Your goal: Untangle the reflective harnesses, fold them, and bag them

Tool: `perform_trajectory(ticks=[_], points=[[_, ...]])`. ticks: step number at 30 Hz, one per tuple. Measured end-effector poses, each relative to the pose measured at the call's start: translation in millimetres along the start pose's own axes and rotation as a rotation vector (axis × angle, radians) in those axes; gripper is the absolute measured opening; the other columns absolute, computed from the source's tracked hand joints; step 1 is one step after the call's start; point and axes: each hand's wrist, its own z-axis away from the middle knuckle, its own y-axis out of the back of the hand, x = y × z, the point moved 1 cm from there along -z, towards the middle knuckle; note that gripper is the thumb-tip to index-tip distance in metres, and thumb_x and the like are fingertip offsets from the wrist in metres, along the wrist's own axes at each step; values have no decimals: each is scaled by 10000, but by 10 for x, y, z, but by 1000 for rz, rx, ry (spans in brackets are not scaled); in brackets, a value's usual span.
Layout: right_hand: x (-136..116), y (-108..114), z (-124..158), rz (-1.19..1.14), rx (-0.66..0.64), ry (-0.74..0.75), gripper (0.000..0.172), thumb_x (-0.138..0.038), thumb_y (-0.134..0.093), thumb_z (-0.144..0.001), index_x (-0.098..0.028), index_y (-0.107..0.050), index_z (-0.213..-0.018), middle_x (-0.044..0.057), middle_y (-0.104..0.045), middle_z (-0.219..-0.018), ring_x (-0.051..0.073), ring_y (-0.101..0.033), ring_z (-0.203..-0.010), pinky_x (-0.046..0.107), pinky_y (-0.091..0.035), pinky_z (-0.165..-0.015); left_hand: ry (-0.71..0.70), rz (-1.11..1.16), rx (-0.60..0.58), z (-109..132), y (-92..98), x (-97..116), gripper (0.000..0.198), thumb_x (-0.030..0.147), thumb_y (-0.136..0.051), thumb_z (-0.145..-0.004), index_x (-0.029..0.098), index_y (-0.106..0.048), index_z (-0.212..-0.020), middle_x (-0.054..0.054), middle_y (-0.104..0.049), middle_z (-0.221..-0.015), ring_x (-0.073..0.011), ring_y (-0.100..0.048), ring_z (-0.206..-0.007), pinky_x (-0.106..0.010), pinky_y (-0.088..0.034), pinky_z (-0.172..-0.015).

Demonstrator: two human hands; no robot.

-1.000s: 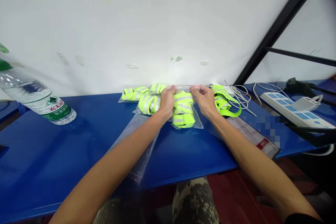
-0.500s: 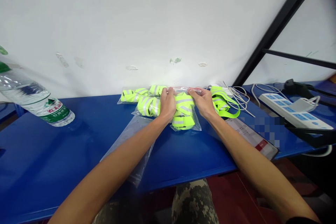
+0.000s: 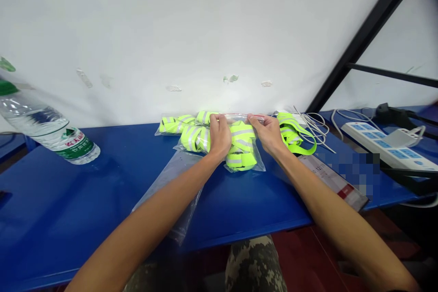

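Note:
My left hand (image 3: 219,137) and my right hand (image 3: 268,133) pinch the top edge of a clear plastic zip bag (image 3: 248,162), at its sealing strip (image 3: 239,117). Neon yellow reflective bands with silver stripes (image 3: 241,150) fill this bag. Just left of my left hand lies another bagged bundle of bands (image 3: 193,139), and a third (image 3: 174,124) sits behind it. Right of my right hand is a loose neon band (image 3: 292,136), outside any bag. A flat, clear plastic bag (image 3: 169,191) lies partly under my left forearm.
All this lies on a blue table (image 3: 78,200) against a white wall (image 3: 171,32). A water bottle (image 3: 44,125) lies at the left. On the right are white cables (image 3: 315,127), a printed card (image 3: 333,182), a power strip (image 3: 383,150) and a black metal frame (image 3: 362,41).
Both hands stay on the bag's top edge, pressing along it. The strip lies a little flatter, and the view has shifted slightly.

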Motion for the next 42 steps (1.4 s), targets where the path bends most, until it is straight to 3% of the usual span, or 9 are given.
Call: perform_trajectory(ticks=[5, 9, 16, 22, 28, 33, 37, 42], points=[[-41, -24, 34, -57, -79, -36, 309, -461, -787, -694, -174, -710, -780, 22, -701, -731, 155, -612, -640, 282, -493, -606, -70, -37, -40, 7, -2, -15, 189, 331, -339, -1016, 238, -387, -859, -16, -566, -883, -172, -561, -885, -302, -428, -829], [-69, -21, 41, -79, -59, -33, 280, -436, -774, -700, -174, -713, -780, 17, -695, -724, 153, -609, -646, 280, -488, -607, -97, 10, -49, 3, -11, -31, 210, 342, -350, -1016, 233, -415, -850, -15, -573, -856, -174, -564, -860, -308, -435, -819], [-60, 11, 10, -82, -19, -38, 241, -384, -790, -689, -169, -719, -770, 40, -706, -745, 164, -614, -660, 301, -506, -630, -85, 191, -173, -55, -50, -54, 216, 402, -561, -930, 207, -523, -844, -4, -620, -796, -165, -594, -780, -277, -471, -745], [-55, 9, 5, -60, -18, -47, 284, -424, -805, -679, -174, -729, -791, 44, -727, -776, 175, -640, -706, 299, -521, -673, -33, 257, -151, -66, -53, -54, 235, 411, -656, -865, 195, -568, -844, -15, -648, -792, -169, -614, -790, -275, -483, -763], [-62, 21, 1, -66, -21, -62, 307, -446, -831, -645, -189, -735, -781, 48, -742, -783, 188, -654, -711, 310, -531, -676, -10, 331, -239, -82, -62, -45, 208, 357, -676, -818, 165, -636, -887, -45, -692, -880, -185, -640, -852, -282, -489, -768], [-106, 20, 8, -63, -6, -91, 324, -434, -853, -596, -179, -746, -766, 68, -759, -827, 213, -674, -780, 333, -545, -735, 11, 333, -241, -84, -85, -27, 164, 288, -677, -784, 146, -647, -860, -64, -704, -887, -180, -642, -838, -284, -493, -757], [-146, -2, 21, -72, -12, -120, 382, -459, -868, -540, -165, -737, -747, 76, -759, -822, 213, -672, -751, 347, -550, -734, 63, 393, -262, -46, -96, 6, 155, 275, -682, -768, 144, -647, -843, -54, -700, -840, -171, -641, -771, -278, -497, -703], [-116, 13, 1, -86, 11, -121, 323, -400, -869, -563, -163, -744, -743, 76, -747, -780, 198, -660, -725, 315, -537, -676, 164, 481, -266, -25, -85, 13, 166, 295, -696, -752, 148, -648, -809, -25, -670, -739, -163, -625, -714, -268, -492, -675]])
